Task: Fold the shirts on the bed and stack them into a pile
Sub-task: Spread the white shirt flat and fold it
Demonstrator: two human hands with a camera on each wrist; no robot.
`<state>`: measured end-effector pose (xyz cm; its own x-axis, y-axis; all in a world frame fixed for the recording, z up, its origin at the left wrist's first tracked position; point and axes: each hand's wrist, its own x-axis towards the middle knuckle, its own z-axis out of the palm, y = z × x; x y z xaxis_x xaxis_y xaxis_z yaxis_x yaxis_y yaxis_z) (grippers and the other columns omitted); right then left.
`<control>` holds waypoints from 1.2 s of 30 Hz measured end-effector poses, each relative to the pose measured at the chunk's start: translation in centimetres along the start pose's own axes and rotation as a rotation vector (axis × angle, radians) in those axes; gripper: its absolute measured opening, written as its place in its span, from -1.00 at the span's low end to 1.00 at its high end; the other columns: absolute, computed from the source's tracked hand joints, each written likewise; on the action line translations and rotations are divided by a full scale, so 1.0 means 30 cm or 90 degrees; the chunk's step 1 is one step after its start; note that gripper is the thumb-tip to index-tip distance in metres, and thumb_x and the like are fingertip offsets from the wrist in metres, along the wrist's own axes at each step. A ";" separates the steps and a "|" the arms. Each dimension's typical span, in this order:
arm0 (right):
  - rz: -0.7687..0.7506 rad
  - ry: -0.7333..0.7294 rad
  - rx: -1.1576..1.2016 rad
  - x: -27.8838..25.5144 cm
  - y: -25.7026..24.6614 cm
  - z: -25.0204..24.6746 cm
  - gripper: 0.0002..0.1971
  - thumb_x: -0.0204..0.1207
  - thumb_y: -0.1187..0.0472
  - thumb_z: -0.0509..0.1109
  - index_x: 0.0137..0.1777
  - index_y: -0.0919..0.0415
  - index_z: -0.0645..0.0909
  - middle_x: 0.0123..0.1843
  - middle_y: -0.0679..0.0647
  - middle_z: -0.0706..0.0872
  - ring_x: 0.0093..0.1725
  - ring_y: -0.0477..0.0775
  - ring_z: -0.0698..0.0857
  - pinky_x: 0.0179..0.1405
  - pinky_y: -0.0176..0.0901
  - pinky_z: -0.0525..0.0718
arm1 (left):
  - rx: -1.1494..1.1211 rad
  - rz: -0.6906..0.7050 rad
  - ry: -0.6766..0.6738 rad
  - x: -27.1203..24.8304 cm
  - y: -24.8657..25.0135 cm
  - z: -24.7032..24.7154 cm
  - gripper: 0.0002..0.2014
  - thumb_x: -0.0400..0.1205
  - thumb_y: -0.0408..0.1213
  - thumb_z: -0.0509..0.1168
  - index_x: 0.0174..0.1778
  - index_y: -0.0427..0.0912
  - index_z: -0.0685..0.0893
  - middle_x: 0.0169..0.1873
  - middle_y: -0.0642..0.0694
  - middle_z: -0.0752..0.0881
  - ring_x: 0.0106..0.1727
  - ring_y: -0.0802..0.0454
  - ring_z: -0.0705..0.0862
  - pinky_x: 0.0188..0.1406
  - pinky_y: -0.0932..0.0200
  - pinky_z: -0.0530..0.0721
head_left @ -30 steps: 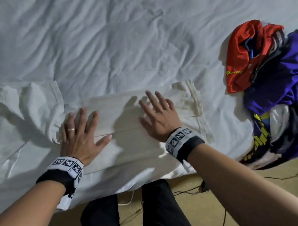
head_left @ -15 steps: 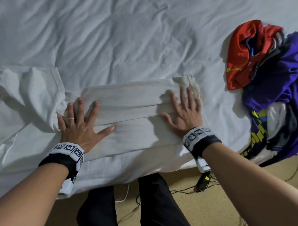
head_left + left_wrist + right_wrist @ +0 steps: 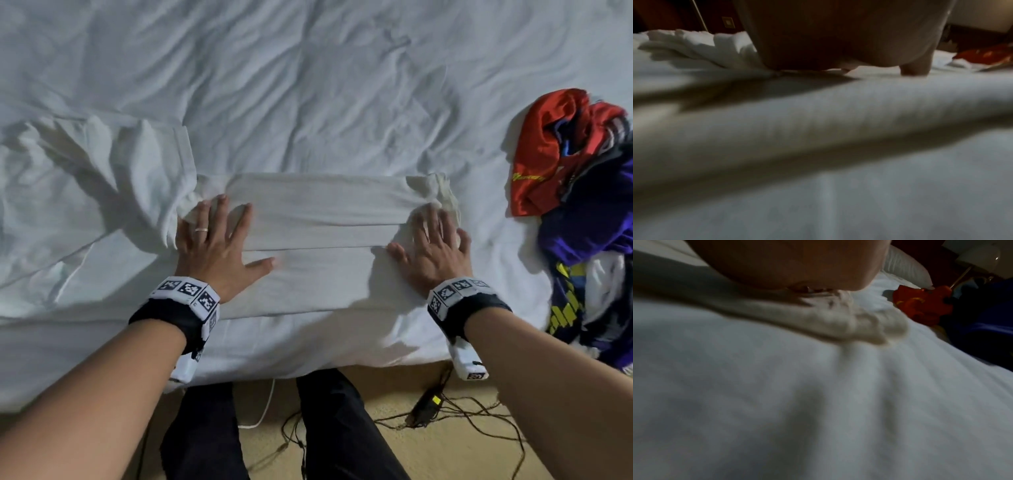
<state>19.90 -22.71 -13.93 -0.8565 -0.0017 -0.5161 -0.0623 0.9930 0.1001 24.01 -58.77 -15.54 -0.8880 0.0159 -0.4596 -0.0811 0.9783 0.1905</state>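
The soft, light white shirt (image 3: 318, 219) is pressed flat by the left hand (image 3: 214, 245) and the right hand (image 3: 433, 251), fingers straight and gripping nothing, and is probably best lifted at its folded ends.

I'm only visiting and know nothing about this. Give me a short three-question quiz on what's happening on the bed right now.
1. True or false: both hands lie flat, fingers spread, on the white shirt.
2. Multiple choice: the heap of unfolded clothes lies A) beyond the left hand, B) beyond the right hand, C) between the two hands.
3. Fill in: the garment on top of that heap, farthest from the person, is coloured ____.

Key: 1 true. 2 B. 3 red; it is the red shirt, with a purple garment below it.
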 end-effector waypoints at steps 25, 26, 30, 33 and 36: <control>0.047 0.029 0.104 0.244 -1.427 -0.334 -0.70 0.60 -0.03 0.22 0.10 0.17 0.60 0.05 0.17 0.67 0.23 0.27 0.59 0.28 0.21 0.31 | -0.041 -0.010 0.028 -0.347 -1.054 -0.040 -0.11 0.55 0.46 -0.09 0.72 -0.03 0.22 0.74 -0.22 0.15 0.69 -0.32 0.21 0.53 -0.38 0.26; 0.031 0.053 0.089 0.233 -1.435 -0.344 -0.71 0.62 0.00 0.18 0.11 0.15 0.62 0.08 0.17 0.67 0.24 0.27 0.57 0.27 0.20 0.30 | -0.051 -0.013 0.027 -0.342 -1.055 -0.049 -0.12 0.54 0.45 -0.04 0.69 -0.03 0.28 0.72 -0.23 0.21 0.67 -0.33 0.27 0.50 -0.37 0.28; -0.068 0.215 0.142 0.150 -1.460 -0.401 -0.76 0.59 0.08 0.25 0.15 0.14 0.61 0.10 0.17 0.69 0.15 0.29 0.60 0.14 0.08 0.45 | -0.023 0.001 0.022 -0.311 -1.062 -0.096 -0.25 0.49 0.30 0.26 0.51 -0.12 0.51 0.58 -0.27 0.44 0.48 -0.37 0.49 0.31 -0.31 0.44; -0.201 0.293 0.286 0.021 -1.479 -0.418 -0.86 0.59 0.17 0.31 0.06 0.21 0.56 -0.14 0.21 0.73 -0.19 0.32 0.66 -0.25 -0.03 0.50 | 0.001 0.001 -0.020 -0.288 -1.068 -0.133 -0.23 0.47 0.31 0.20 0.53 -0.09 0.50 0.57 -0.25 0.42 0.47 -0.34 0.47 0.32 -0.26 0.44; -0.408 0.385 0.242 -0.139 -1.495 -0.357 -0.93 0.52 0.25 0.39 -0.04 0.22 0.63 -0.29 0.16 0.69 -0.35 0.32 0.66 -0.37 0.00 0.57 | -0.035 0.030 -0.018 -0.288 -1.082 -0.151 -0.28 0.47 0.26 0.15 0.47 -0.09 0.57 0.52 -0.28 0.48 0.39 -0.39 0.54 0.19 -0.26 0.60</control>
<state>20.78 -68.50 -7.15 -0.8434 -0.5127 0.1606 -0.5317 0.7535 -0.3866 32.26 -91.60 -13.81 -0.8787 0.0682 -0.4725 -0.0648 0.9636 0.2595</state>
